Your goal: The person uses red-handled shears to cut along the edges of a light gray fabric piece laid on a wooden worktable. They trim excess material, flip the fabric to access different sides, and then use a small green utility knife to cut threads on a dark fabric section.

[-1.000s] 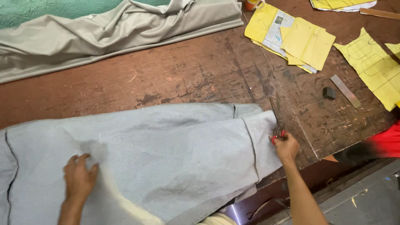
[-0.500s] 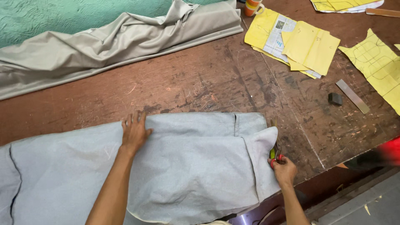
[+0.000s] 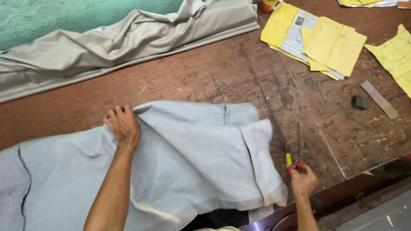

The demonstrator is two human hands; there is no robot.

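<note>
The left hand [image 3: 123,125] lies palm down on the far edge of a pale blue-grey cloth [image 3: 180,162], fingers closed together and pinching a fold of it at about 9 o'clock from the middle of the view. The cloth spreads over the near part of the worn brown surface [image 3: 239,81], its right end folded back on itself. The right hand [image 3: 303,182], at 4 o'clock, is closed around the red handles of a pair of scissors [image 3: 296,152], the blades pointing toward 12 o'clock just beside the cloth's right edge. A grey cloth [image 3: 120,42] lies bunched at 11 o'clock. Yellow paper sheets [image 3: 329,45] sit at 1 o'clock, with a small black block [image 3: 358,102] and a metal strip [image 3: 379,99] at 3 o'clock.
</note>
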